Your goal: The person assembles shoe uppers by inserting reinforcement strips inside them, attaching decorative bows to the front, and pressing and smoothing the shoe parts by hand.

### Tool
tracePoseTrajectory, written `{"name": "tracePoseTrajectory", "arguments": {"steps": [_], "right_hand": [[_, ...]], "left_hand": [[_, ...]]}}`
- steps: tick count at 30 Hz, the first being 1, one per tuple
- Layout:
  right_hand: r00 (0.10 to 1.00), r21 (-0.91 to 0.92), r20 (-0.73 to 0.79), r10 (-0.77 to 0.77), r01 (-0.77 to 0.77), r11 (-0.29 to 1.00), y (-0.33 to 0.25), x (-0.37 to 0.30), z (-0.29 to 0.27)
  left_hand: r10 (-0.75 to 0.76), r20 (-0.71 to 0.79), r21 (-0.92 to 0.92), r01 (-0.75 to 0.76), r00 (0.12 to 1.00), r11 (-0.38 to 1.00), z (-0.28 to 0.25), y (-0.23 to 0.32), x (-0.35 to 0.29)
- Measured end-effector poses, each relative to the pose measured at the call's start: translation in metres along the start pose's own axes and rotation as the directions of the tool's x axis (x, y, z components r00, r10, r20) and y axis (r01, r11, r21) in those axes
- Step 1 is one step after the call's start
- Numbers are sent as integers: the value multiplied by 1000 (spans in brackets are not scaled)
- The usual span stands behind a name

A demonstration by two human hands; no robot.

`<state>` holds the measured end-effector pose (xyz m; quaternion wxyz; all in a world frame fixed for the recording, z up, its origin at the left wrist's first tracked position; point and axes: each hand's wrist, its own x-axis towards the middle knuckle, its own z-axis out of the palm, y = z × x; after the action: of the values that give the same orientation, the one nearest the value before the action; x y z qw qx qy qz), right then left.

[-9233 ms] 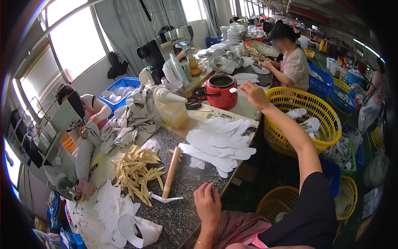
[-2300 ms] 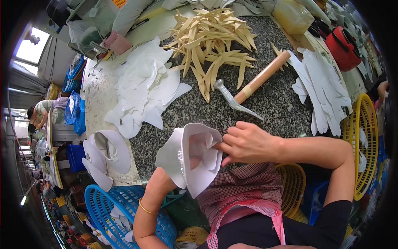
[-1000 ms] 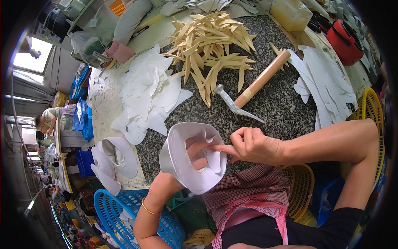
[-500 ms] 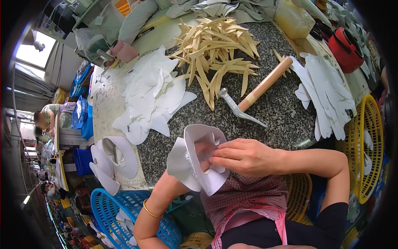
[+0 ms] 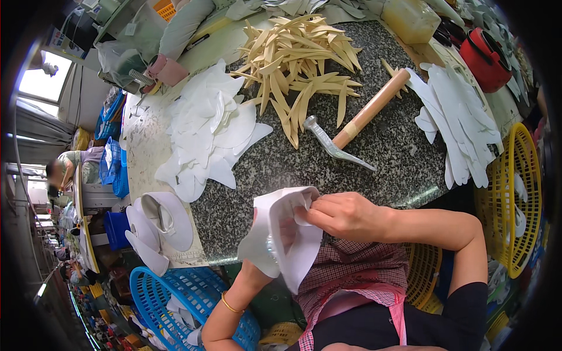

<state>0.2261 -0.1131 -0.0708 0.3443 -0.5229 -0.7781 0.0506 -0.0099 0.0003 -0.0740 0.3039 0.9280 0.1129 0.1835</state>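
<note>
Above my lap, a white shoe upper (image 5: 261,231) with a glittering ornament on its side is held between my two hands. My left hand (image 5: 287,230) reaches into it from below; its fingers show partly through the opening, and the rest is covered by the white material. At the opening's far right edge, my right hand (image 5: 341,214) is closed, with fingertips pinching the lining. Beyond my hands, a hammer (image 5: 355,133) with a wooden handle lies on the speckled stone slab (image 5: 275,169). Several similar white uppers (image 5: 174,225) rest at the table's left corner.
A heap of tan curved strips (image 5: 298,52) covers the slab's far part. White cut pieces lie in piles at left (image 5: 213,128) and right (image 5: 459,120). A blue basket (image 5: 170,292) and a yellow basket (image 5: 497,205) flank me. A red container (image 5: 485,61) stands far right.
The upper has been tilted and turned, and sits slightly lower. My right hand has closed from extended fingers to a pinch at its edge. My left forearm has shifted right and down.
</note>
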Motion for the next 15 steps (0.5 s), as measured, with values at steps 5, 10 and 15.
{"name": "tracePoseTrajectory", "arguments": {"steps": [5, 10, 15], "right_hand": [[997, -65, -70, -31, 27, 998, -13, -13, 13], [995, -84, -99, -1, -8, 996, -19, -25, 16], [996, -157, -56, -62, 53, 986, -23, -32, 18]], "left_hand": [[-97, 45, -30, 99, 994, 995, 0, 8, -4], [-35, -24, 71, 37, 999, 997, 10, 8, -8], [-581, 54, -548, 510, 812, 663, 25, 10, -20]]}}
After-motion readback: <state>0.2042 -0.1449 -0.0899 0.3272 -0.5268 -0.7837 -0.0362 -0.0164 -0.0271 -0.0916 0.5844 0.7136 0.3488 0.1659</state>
